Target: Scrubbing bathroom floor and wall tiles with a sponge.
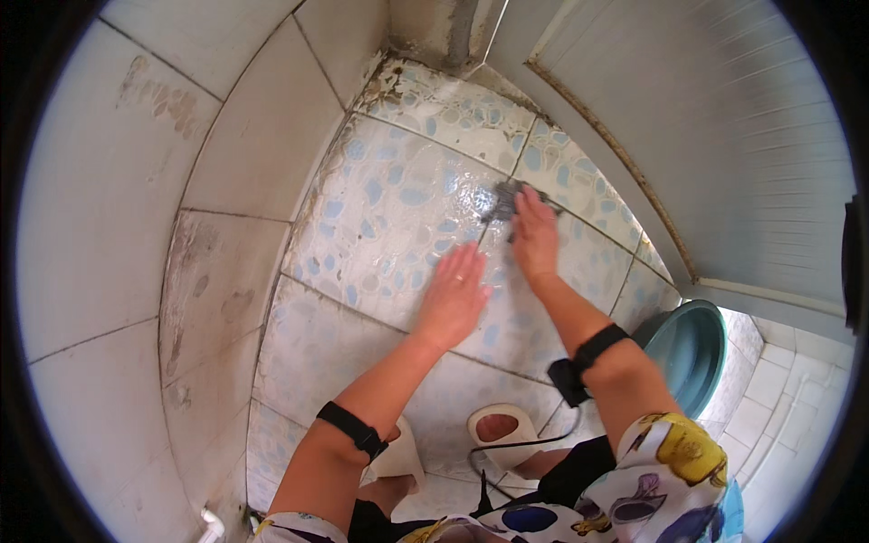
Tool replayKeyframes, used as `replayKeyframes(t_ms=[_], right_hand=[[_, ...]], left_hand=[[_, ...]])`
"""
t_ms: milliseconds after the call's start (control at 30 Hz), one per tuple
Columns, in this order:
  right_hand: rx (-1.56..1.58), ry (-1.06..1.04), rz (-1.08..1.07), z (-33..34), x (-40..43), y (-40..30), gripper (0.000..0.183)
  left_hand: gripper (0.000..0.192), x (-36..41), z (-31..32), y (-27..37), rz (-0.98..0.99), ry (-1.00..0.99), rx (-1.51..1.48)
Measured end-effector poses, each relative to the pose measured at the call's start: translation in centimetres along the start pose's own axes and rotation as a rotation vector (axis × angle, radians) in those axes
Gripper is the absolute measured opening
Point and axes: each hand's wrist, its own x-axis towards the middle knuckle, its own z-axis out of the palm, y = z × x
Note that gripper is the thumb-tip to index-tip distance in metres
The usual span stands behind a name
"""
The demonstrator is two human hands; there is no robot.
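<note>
My right hand [534, 234] presses its fingers onto a dark grey rag or scouring pad [504, 202] against the wet floor tiles [397, 197]. Part of the pad is hidden under the fingers, and the picture does not settle its exact kind. To the left and nearer my body, my left hand [451, 298] is held flat, palm down, with nothing in it. It wears a ring. Whether it touches the floor, I cannot tell. The tiles carry a pale blue and grey pebble pattern, with shiny water beside the pad.
Stained wall tiles [237, 156] rise on the left. A pale door [672, 136] with a rusty-brown lower edge stands at the right. Beyond my right forearm is a green plastic basin [689, 353]. A white pipe [212, 524] shows at lower left. My slippers [504, 427] are below.
</note>
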Motion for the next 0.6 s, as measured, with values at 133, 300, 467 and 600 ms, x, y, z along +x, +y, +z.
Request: replayKeyframes(t_ms=[133, 300, 467, 600], right_hand=[[0.454, -0.364, -0.104, 3.3, -1.7, -7.7, 0.034], [-0.065, -0.103, -0.115, 2.5, 2.5, -0.1, 0.038], [-0.094, -0.080, 0.058, 3.6, 11.9, -2.1, 0.041], [0.006, 0.024, -0.239, 5.7, 9.9, -4.7, 0.028]], left_hand=[[0.055, 0.8, -2.2, -3.0, -0.236, 0.247, 0.023], [0.081, -0.8, -5.0, -5.8, -0.404, 0.110, 0.308], [0.105, 0.8, -6.7, -5.0, -0.466, -0.168, 0.500], [0.116, 1.4, -7.2, -4.5, -0.548, -0.369, 0.591]])
